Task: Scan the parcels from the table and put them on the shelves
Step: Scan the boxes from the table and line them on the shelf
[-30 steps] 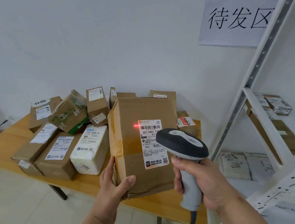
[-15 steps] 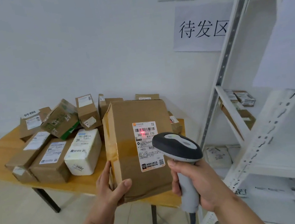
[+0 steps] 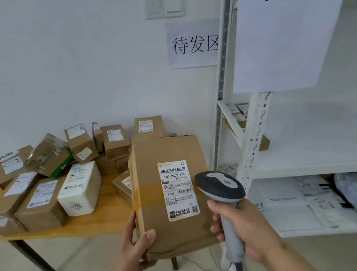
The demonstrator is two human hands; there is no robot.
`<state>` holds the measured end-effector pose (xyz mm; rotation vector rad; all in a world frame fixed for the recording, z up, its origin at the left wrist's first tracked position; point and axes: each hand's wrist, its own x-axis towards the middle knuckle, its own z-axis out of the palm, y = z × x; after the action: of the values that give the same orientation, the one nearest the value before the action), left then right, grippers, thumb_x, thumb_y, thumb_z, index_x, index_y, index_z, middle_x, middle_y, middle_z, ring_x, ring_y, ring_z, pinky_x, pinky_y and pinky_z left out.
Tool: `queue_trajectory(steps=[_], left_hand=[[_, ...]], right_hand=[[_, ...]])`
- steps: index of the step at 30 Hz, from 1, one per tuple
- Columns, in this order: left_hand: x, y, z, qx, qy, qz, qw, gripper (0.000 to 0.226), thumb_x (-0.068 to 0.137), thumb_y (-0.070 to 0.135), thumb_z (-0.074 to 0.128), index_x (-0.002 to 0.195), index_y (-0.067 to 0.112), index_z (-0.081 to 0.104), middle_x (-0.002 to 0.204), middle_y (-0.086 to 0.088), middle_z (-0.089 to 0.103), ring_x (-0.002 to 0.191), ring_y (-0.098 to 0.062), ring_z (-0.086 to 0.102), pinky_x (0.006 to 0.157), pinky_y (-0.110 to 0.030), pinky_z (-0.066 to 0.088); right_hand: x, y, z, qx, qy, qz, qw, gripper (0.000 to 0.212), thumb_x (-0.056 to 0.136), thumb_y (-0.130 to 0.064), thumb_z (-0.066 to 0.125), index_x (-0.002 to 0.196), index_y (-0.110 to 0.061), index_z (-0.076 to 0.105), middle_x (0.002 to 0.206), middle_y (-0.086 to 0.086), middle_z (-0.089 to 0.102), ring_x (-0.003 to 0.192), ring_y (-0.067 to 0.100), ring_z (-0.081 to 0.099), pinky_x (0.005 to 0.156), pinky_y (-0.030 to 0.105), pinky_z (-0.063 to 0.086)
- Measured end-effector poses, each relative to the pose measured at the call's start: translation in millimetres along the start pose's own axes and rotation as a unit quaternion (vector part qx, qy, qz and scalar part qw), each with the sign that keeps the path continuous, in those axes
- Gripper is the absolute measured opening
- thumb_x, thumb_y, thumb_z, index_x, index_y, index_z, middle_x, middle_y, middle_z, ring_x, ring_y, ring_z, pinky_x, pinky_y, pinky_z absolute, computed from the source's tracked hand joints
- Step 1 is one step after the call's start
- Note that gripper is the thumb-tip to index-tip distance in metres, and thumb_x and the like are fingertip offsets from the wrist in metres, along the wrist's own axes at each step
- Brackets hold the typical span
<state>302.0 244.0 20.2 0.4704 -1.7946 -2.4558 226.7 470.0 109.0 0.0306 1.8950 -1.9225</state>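
Up front in the head view, the left hand (image 3: 132,246) gripped the brown parcel (image 3: 171,194) upright by its lower left corner, off the desk (image 3: 102,221). Its fingers were curled round that corner. Right hand (image 3: 240,226) fingers clenched the scanner (image 3: 221,191) handle beside the parcel's label (image 3: 178,190), near the shelves (image 3: 318,165).

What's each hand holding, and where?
Left hand grips the brown parcel at its lower left corner; right hand grips the scanner by its handle.
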Motion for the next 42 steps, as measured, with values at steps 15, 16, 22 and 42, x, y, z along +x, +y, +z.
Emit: queue_trajectory(steps=[15, 16, 22, 42], left_hand=[[-7.1, -57.4, 213.7, 0.003, -0.123, -0.134, 0.983, 0.109, 0.033, 0.059, 0.094, 0.133, 0.045, 0.053, 0.126, -0.01, 0.066, 0.105, -0.04, 0.063, 0.078, -0.049, 0.053], [-6.4, -63.3, 232.6, 0.008, -0.129, -0.14, 0.982, 0.108, 0.031, 0.059, 0.094, 0.131, 0.045, 0.056, 0.124, -0.01, 0.068, 0.106, -0.04, 0.063, 0.079, -0.049, 0.053], [-2.3, -81.7, 327.2, -0.006, -0.115, -0.193, 0.974, 0.073, 0.062, 0.053, 0.085, 0.128, 0.043, 0.058, 0.122, -0.01, 0.068, 0.112, -0.042, 0.06, 0.082, -0.054, 0.053], [177.1, -51.4, 463.4, 0.004, -0.053, -0.287, 0.956, 0.081, 0.05, 0.069, 0.074, 0.117, 0.025, 0.06, 0.125, -0.009, 0.061, 0.113, -0.041, 0.059, 0.079, -0.059, 0.058]], right_hand=[[-56.1, 8.6, -246.7, -0.039, 0.149, 0.005, 0.988, 0.017, 0.085, -0.023, 0.077, 0.1, -0.021, 0.068, 0.097, 0.001, 0.073, 0.086, 0.02, 0.068, 0.053, 0.027, 0.053], [-60.7, 8.3, -266.1, -0.033, 0.157, 0.006, 0.987, 0.018, 0.085, -0.022, 0.078, 0.099, -0.022, 0.067, 0.097, 0.0, 0.072, 0.086, 0.019, 0.068, 0.054, 0.029, 0.054], [-75.8, 10.9, -358.6, 0.002, 0.184, 0.022, 0.983, 0.026, 0.078, -0.02, 0.083, 0.1, -0.019, 0.069, 0.095, 0.005, 0.074, 0.087, 0.025, 0.068, 0.062, 0.035, 0.054], [64.4, -35.9, -459.7, 0.109, 0.225, -0.045, 0.967, 0.026, 0.079, -0.003, 0.075, 0.099, -0.018, 0.069, 0.084, 0.003, 0.077, 0.093, 0.033, 0.066, 0.079, 0.05, 0.053]])
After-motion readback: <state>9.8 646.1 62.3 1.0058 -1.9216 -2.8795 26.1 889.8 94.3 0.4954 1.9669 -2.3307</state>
